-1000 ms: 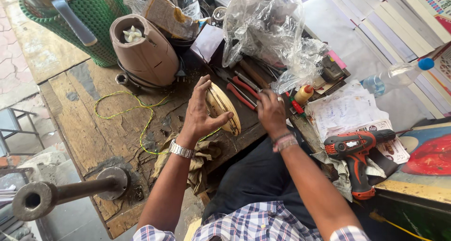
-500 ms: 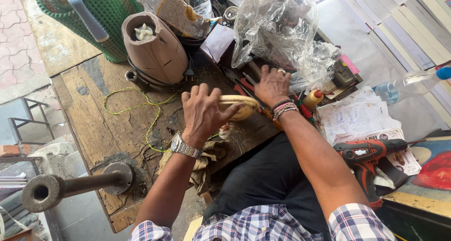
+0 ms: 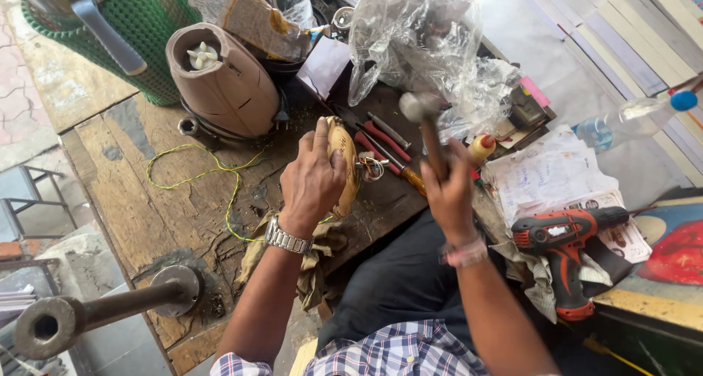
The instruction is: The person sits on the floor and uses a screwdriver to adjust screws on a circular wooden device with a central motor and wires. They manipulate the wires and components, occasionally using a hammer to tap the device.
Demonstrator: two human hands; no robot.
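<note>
My left hand (image 3: 313, 180) grips a round cream-coloured plastic part (image 3: 343, 164) and holds it on edge on the worn wooden bench (image 3: 132, 200). My right hand (image 3: 448, 193) is closed on the wooden handle of a hammer (image 3: 426, 123), raised with its metal head up, just right of the part. A wristwatch is on my left wrist and a band on my right. Pliers with red handles (image 3: 381, 136) and a screwdriver lie on the bench between the two hands.
A tan blender base (image 3: 220, 79) stands at the back left, with a green mesh basket (image 3: 139, 32) behind it. Yellow-green wire (image 3: 198, 175) loops across the bench. A crumpled clear plastic bag (image 3: 425, 39), papers, an orange cordless drill (image 3: 564, 233), a water bottle (image 3: 630, 116) and a metal pipe (image 3: 88, 314) surround me.
My right hand left the cream part, took up the hammer and raised it. My left hand turned the part upright on its edge and closed around it.
</note>
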